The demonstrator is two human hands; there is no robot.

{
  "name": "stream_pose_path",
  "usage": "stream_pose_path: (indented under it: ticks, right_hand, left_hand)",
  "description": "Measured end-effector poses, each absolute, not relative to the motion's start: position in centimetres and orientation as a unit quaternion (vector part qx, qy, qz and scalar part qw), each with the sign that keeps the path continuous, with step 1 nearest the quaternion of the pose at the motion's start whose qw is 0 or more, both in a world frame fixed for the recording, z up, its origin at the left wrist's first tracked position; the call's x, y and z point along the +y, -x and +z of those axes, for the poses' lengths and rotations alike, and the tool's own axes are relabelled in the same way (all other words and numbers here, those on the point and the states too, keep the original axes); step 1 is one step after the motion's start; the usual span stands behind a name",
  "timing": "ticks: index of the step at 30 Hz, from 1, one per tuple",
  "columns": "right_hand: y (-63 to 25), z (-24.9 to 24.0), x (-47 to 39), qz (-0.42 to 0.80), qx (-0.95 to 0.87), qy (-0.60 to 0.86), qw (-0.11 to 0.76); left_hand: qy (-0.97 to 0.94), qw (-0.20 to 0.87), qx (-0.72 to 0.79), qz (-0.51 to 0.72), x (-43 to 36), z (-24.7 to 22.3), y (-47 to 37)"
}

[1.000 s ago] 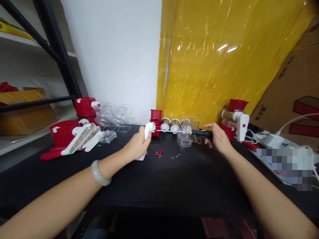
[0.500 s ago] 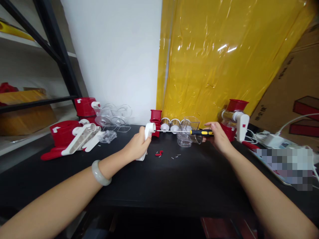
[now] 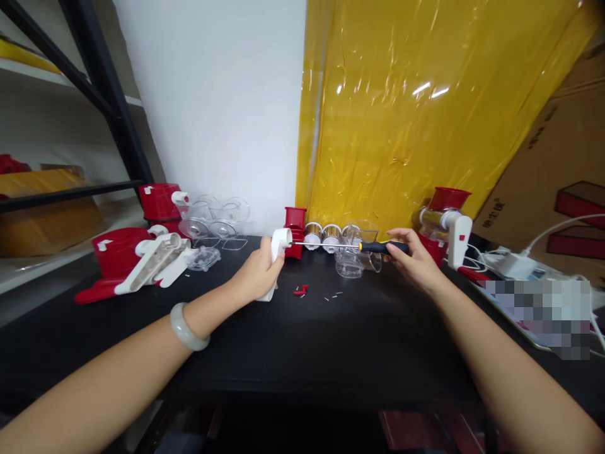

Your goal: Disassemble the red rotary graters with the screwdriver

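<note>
My left hand (image 3: 263,270) is closed around a white plastic crank handle (image 3: 282,238), its round socket end turned to the right. In my right hand (image 3: 416,260) is a screwdriver (image 3: 380,246) with a black and yellow grip, held level by the fingers at its rear end. The thin shaft points left, and its tip meets the socket; whether a screw sits there is too small to tell. On the black table below lie a small red plastic piece (image 3: 301,291) and several small screws (image 3: 334,296).
Red and white grater bodies (image 3: 116,252) and clear plastic parts (image 3: 215,217) stand at the left. Metal grating drums (image 3: 331,236) and a clear housing (image 3: 350,261) sit at the back middle. An assembled grater (image 3: 447,221), white cables and a charger (image 3: 517,265) occupy the right.
The screwdriver's grip has turned, showing more black and less yellow. My right-hand fingers have shifted on it. My left hand still holds the crank handle in nearly the same spot.
</note>
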State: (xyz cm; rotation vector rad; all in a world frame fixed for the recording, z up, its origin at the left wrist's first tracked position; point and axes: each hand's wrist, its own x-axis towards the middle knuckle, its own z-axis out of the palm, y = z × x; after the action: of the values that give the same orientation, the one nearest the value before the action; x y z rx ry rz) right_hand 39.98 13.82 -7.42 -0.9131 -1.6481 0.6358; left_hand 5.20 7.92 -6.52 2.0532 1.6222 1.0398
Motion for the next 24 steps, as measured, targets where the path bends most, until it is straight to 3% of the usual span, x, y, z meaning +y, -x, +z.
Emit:
stream_pose_path:
  ticks: [4, 8, 13, 19, 24]
  right_hand:
    - [-39.57, -7.50, 13.68, 0.365, -0.660, 0.396, 0.523]
    - [-39.28, -7.39, 13.40, 0.351, -0.672, 0.443, 0.478]
    - [-39.57, -7.29, 13.56, 0.318, -0.671, 0.395, 0.542]
    - [-39.18, -7.13, 13.58, 0.389, -0.625, 0.344, 0.582]
    - [-39.24, -6.73, 12.95, 0.333, -0.672, 0.449, 0.486]
  left_hand:
    - [-0.716, 0.165, 0.569, 0.369, 7.75, -6.33, -5.29]
    - [-0.722, 0.154, 0.566, 0.368, 7.80, -6.31, -5.19]
    - [-0.723, 0.149, 0.566, 0.367, 8.05, -6.60, -5.02]
    - [-0.731, 0.156, 0.558, 0.360, 7.96, -6.68, -5.18]
    - [-0.739, 0.136, 0.559, 0.350, 7.78, -6.58, -5.19]
